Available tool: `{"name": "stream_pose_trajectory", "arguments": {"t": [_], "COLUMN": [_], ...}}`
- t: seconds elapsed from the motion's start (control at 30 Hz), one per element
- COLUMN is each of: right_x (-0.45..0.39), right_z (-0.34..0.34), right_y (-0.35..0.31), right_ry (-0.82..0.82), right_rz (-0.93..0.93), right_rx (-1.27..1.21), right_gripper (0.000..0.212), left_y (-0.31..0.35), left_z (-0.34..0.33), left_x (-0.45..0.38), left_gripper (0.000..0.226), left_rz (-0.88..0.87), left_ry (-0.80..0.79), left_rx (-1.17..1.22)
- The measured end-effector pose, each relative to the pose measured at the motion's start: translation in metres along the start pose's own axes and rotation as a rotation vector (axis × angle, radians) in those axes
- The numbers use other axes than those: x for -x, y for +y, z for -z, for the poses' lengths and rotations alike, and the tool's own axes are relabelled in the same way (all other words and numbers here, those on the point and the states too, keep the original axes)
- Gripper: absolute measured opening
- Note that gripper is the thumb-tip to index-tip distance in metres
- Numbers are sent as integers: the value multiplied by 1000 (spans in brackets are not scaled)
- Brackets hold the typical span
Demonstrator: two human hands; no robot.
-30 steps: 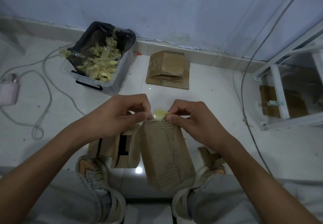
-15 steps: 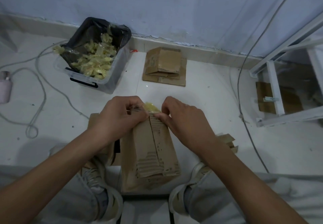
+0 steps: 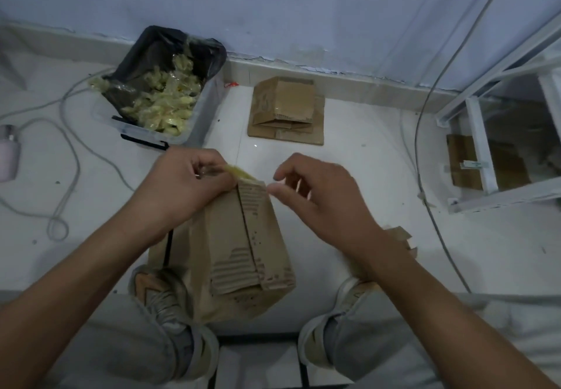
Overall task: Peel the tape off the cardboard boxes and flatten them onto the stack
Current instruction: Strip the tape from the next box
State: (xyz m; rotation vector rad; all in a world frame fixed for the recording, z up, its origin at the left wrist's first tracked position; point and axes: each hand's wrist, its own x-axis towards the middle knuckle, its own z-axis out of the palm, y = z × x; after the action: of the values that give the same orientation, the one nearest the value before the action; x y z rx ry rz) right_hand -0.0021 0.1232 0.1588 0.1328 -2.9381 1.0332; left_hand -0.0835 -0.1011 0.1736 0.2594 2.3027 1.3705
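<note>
A worn brown cardboard box stands between my feet, its top layer torn to bare corrugation. My left hand grips the box's upper left edge and pinches a strip of yellowish tape that still clings to the top edge. My right hand hovers just right of that edge, fingers loosely curled with nothing in them. The stack of flattened boxes lies on the floor by the wall, straight ahead.
A clear bin lined with a black bag holds several wads of peeled tape, far left. White cables loop over the floor on the left. A white frame with cardboard inside stands at right. More cardboard lies under my right arm.
My right hand has let go of the tape and drawn back to the right. My left hand now holds the tape strip, pulled up and left off the box's top edge.
</note>
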Motion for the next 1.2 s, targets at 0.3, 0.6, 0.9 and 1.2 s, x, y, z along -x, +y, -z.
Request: {"name": "stream_pose_trajectory", "arguments": {"t": [0.3,0.6,0.9,1.2], "right_x": [2,1,7,4], "right_z": [-24,-17,-15,-15], "right_y": [9,8,6,0], "right_ry": [-71,-161,-169,-92], "right_rz": [40,83,154,314], "right_rx": [51,45,70,363], "right_gripper": [16,11,15,14], "left_y": [-2,3,-3,12], "left_z": [-8,-9,-4,12], "left_x": [8,7,-1,0], "left_gripper": [15,15,29,22], "left_rz": [-111,-50,24,-121], "left_ry": [-13,-170,-413,-644], "left_rx": [-200,-2,-15,-265]}}
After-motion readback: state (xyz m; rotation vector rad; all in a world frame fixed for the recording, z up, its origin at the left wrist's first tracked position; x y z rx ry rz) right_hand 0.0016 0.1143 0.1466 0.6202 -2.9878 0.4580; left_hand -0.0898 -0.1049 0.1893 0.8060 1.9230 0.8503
